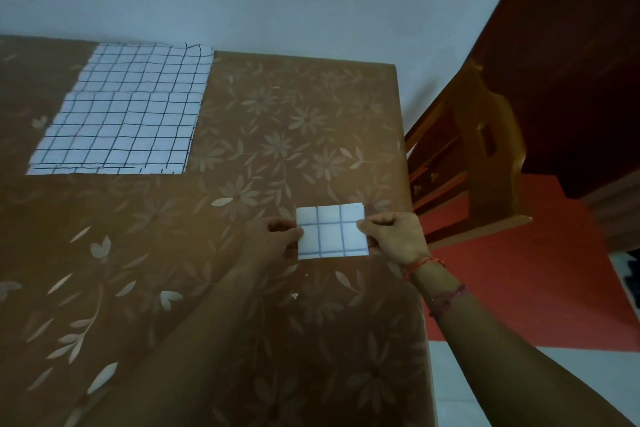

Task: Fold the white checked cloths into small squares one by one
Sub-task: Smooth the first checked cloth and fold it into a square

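Note:
A small folded square of white checked cloth [330, 232] sits near the right edge of the table. My left hand [273, 236] pinches its left edge and my right hand [394, 234] pinches its right edge. A stack of unfolded white checked cloths [121, 111] lies flat at the far left of the table, well away from both hands.
The table is covered by a brown floral cloth [242, 149] and stands against a pale wall. A wooden chair [485, 156] stands just past the table's right edge, over a red floor [536, 288].

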